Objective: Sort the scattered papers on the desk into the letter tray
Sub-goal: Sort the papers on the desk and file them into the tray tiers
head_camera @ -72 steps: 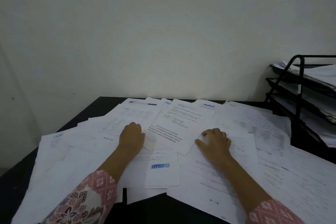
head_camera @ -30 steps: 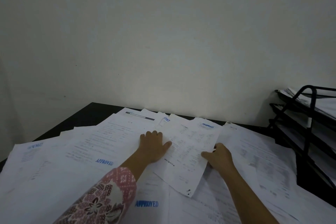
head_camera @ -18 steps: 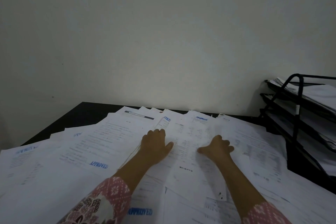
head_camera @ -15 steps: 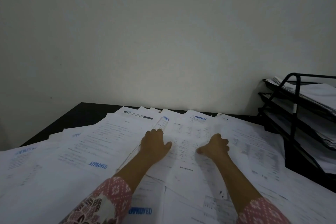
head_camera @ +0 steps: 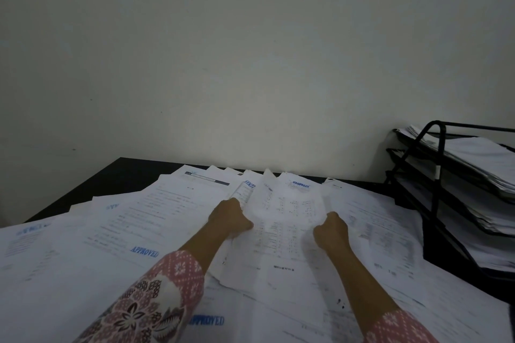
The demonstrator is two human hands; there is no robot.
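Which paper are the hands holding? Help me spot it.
Left of the black wire letter tray, white papers cover the black desk. The middle sheet of printed columns is the only one gripped, left hand and right hand at its sides.

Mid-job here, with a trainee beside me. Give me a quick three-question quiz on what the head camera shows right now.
1. True or false: the left hand and the right hand both grip the same printed sheet.
2. Where does the letter tray stand? A) at the person's left B) at the person's right C) under the papers
3. Fill in: the blue stamp just left of the left sleeve reads ____.
Key: 1 true; 2 B; 3 APPROVED.
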